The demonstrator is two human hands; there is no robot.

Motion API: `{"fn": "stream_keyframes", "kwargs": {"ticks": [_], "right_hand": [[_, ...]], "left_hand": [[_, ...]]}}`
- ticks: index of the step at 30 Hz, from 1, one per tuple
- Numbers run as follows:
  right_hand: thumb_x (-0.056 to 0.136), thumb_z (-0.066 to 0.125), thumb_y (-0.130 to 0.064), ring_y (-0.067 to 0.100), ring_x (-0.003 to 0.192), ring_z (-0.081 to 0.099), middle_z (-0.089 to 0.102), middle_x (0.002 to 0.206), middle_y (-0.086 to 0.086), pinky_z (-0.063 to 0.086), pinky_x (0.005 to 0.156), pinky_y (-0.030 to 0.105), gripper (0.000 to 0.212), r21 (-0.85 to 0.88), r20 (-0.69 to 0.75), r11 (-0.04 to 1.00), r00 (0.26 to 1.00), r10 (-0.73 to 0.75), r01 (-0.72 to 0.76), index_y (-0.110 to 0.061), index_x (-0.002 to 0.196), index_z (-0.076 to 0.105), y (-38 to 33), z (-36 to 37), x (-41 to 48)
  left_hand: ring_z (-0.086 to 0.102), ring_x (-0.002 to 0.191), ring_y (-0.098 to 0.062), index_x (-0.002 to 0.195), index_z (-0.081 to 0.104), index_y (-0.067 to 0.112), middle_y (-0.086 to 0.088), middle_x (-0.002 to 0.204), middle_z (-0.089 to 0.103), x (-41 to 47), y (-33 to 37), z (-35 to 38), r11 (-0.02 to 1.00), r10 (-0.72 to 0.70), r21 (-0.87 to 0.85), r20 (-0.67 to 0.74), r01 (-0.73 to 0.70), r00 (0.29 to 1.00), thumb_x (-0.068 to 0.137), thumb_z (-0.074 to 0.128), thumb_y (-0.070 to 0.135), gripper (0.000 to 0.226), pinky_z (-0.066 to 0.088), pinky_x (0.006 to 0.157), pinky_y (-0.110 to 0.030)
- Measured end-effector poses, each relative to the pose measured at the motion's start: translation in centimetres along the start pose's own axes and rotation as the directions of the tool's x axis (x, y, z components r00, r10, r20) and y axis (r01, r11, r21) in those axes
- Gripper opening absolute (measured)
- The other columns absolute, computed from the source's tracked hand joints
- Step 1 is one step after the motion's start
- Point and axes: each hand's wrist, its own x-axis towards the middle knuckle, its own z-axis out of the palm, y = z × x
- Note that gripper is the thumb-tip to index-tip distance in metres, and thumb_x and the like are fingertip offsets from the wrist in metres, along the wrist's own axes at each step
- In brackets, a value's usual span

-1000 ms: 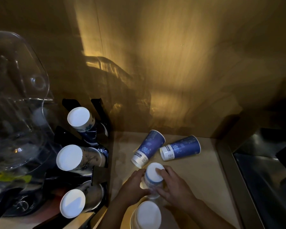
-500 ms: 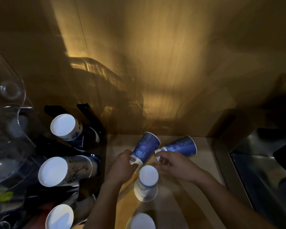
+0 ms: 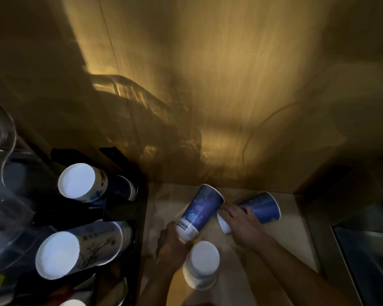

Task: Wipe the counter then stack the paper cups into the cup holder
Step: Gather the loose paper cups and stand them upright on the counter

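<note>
Nearest the camera, an upturned stack of white paper cups stands on the tabletop, not yet in the cup holder at left, whose slots already carry cup stacks. No cloth is visible, so wiping appears finished; stacking is partly done, with three loose items remaining. The left hand has its fingers closed round the white base of a blue paper cup, tilted with its mouth away. Just beyond, the right hand lies over the second blue paper cup, which rests on its side; fingers curled on it, grip apparently closed but partly hidden
</note>
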Motion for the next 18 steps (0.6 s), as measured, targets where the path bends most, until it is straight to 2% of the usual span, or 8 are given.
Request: {"fn": "stream_keyframes", "kwargs": {"ticks": [4,5,7,9,11,12,15,18], "right_hand": [[0.074,0.060,-0.011,0.027,0.130,0.027,0.033,0.141,0.009,0.016,0.106,0.047,0.076,-0.052,0.032,0.999,0.999,-0.014,0.016,-0.020,0.138,0.019,0.8,0.5,0.1],[0.074,0.060,-0.012,0.028,0.130,0.027,0.033,0.141,0.009,0.016,0.106,0.048,0.077,-0.053,0.036,0.999,0.999,-0.007,0.009,-0.020,0.138,0.019,0.8,0.7,-0.1],[0.073,0.061,-0.014,0.029,0.130,0.027,0.033,0.141,0.009,0.014,0.107,0.050,0.079,-0.046,0.027,0.999,1.000,0.013,-0.011,-0.021,0.138,0.018,0.7,0.9,-0.4],[0.072,0.062,-0.015,0.029,0.129,0.028,0.033,0.141,0.009,0.013,0.107,0.050,0.080,-0.038,0.012,0.999,1.000,0.016,-0.015,-0.022,0.138,0.018,0.5,1.0,-0.8],[0.071,0.063,-0.017,0.028,0.129,0.028,0.033,0.141,0.009,0.014,0.107,0.051,0.081,-0.037,0.016,0.999,1.000,0.020,-0.019,-0.022,0.138,0.018,0.4,0.9,-1.1],[0.071,0.063,-0.016,0.029,0.129,0.028,0.032,0.141,0.009,0.014,0.107,0.051,0.081,-0.037,0.021,0.999,1.000,0.024,-0.023,-0.022,0.138,0.019,0.4,0.8,-1.3],[0.071,0.062,-0.013,0.029,0.126,0.031,0.036,0.138,0.010,0.017,0.105,0.048,0.076,-0.042,0.026,0.999,0.999,0.022,-0.021,-0.020,0.136,0.023,0.2,0.4,-1.5],[0.073,0.061,-0.013,0.029,0.126,0.032,0.038,0.138,0.010,0.019,0.105,0.047,0.073,-0.033,0.061,0.998,0.997,0.048,-0.046,-0.021,0.135,0.024,-0.3,0.0,-1.6]], "left_hand": [[0.052,0.115,-0.033,0.123,0.047,0.008,-0.017,0.126,0.053,-0.5,-0.3,0.5,0.992,-0.040,-0.117,-0.028,0.036,0.999,0.075,0.071,0.025,0.056,0.044,0.097,-0.034],[0.051,0.115,-0.033,0.122,0.047,0.006,-0.018,0.127,0.052,-0.8,-0.1,0.5,0.989,-0.032,-0.145,-0.041,0.026,0.999,0.073,0.069,0.027,0.058,0.044,0.096,-0.033],[0.056,0.107,-0.038,0.112,0.054,0.002,-0.022,0.115,0.060,-1.3,0.1,0.4,0.972,-0.006,-0.235,-0.122,-0.023,0.993,0.055,0.065,0.046,0.073,0.047,0.094,-0.043],[0.061,0.099,-0.038,0.103,0.058,0.011,-0.017,0.103,0.065,-1.8,0.3,-0.1,0.950,0.005,-0.308,-0.169,-0.058,0.986,0.047,0.068,0.049,0.069,0.050,0.088,-0.050],[0.062,0.095,-0.031,0.095,0.053,0.031,-0.006,0.099,0.065,-2.2,0.7,-0.9,0.948,0.029,-0.303,-0.210,-0.093,0.977,0.055,0.080,0.034,0.048,0.051,0.087,-0.047],[0.061,0.095,-0.027,0.094,0.050,0.036,-0.003,0.101,0.064,-2.3,1.0,-1.5,0.944,0.051,-0.305,-0.238,-0.124,0.970,0.059,0.081,0.027,0.048,0.051,0.088,-0.046],[0.057,0.106,-0.025,0.110,0.048,0.036,-0.001,0.114,0.058,-2.5,1.9,-3.1,0.928,0.124,-0.297,-0.327,-0.226,0.937,0.066,0.079,0.025,0.054,0.050,0.091,-0.050],[0.048,0.117,-0.027,0.122,0.047,0.025,-0.003,0.124,0.053,-2.7,3.0,-3.8,0.908,0.230,-0.235,-0.415,-0.348,0.880,0.068,0.080,0.026,0.064,0.043,0.098,-0.051]]}}
